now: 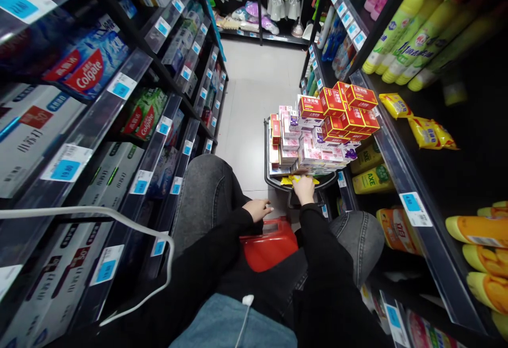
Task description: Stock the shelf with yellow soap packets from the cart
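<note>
I sit low in a shop aisle on a red stool (270, 244), knees apart. My right hand (304, 189) reaches into the near end of a dark shopping basket (273, 181) and closes on a yellow packet (296, 180). The basket is piled with pink and white soap boxes (313, 149); red boxes (349, 109) are stacked on top at the right. My left hand (259, 210) rests by my left knee at the stool's edge, fingers loosely bent, nothing visible in it.
Toothpaste shelves (91, 67) with blue price tags line the left. Right-hand shelves hold yellow packets (426, 128), yellow-green bottles (400, 35) and orange bottles (484, 231). Pale aisle floor (257, 88) runs ahead to a rack of brushes. A white cable (119, 221) loops at left.
</note>
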{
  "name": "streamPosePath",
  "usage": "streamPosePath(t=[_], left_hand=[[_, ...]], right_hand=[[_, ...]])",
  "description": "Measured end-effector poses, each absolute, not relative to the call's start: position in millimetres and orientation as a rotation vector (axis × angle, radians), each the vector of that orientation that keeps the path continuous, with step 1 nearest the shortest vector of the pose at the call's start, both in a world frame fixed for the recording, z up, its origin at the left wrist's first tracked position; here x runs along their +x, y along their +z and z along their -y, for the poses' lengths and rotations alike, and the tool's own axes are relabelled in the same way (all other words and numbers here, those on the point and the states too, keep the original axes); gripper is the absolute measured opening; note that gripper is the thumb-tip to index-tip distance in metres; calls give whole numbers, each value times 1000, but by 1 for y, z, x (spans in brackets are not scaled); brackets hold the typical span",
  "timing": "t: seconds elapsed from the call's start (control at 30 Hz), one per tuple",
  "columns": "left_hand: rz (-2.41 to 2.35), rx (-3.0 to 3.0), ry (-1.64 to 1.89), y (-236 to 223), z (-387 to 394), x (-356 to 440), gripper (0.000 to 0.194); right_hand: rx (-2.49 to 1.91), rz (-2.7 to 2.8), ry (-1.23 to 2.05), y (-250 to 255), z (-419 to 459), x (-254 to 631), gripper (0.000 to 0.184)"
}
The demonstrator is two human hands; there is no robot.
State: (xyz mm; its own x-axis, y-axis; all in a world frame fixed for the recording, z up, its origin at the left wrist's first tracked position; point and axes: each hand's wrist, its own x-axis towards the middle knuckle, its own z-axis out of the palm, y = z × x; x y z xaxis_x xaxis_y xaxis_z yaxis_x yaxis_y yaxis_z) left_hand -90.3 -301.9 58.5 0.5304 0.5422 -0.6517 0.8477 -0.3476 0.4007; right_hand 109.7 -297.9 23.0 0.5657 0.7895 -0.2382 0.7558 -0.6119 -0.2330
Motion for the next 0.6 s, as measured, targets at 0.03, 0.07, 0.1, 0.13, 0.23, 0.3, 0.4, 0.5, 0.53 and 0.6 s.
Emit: streamPosePath(t=[0.03,0.07,0.1,0.13,0.23,0.3,0.4,0.5,0.53,0.6], left_hand=[[-1121,2045,-537,57,302,-90,48],[-1119,2047,-539,56,302,-91,49],[-1116,2048,-538,55,302,-91,49],[-1115,2045,-533,55,302,-91,48],[-1106,2035,-511,56,302,-91,48],[-1099,2039,-515,58,301,-91,49],[-1100,2040,-546,60,300,-91,49],[-1092,2038,-577,60,298,-91,49],[-1086,2042,-592,60,298,-91,49],[-1074,2054,-622,58,297,-91,50]], right_hand=[[-2695,1322,472,22,299,115,40],[-2708,1310,459,20,301,118,39],[-2721,1293,455,17,302,121,39],[-2735,1275,464,13,303,122,39],[-2756,1240,507,2,304,118,45],[-2757,1247,506,3,302,113,54],[-2785,1200,606,23,296,108,72],[-2732,1101,880,71,291,123,75],[-2701,1099,925,93,293,134,67],[-2677,1104,864,144,301,169,47]])
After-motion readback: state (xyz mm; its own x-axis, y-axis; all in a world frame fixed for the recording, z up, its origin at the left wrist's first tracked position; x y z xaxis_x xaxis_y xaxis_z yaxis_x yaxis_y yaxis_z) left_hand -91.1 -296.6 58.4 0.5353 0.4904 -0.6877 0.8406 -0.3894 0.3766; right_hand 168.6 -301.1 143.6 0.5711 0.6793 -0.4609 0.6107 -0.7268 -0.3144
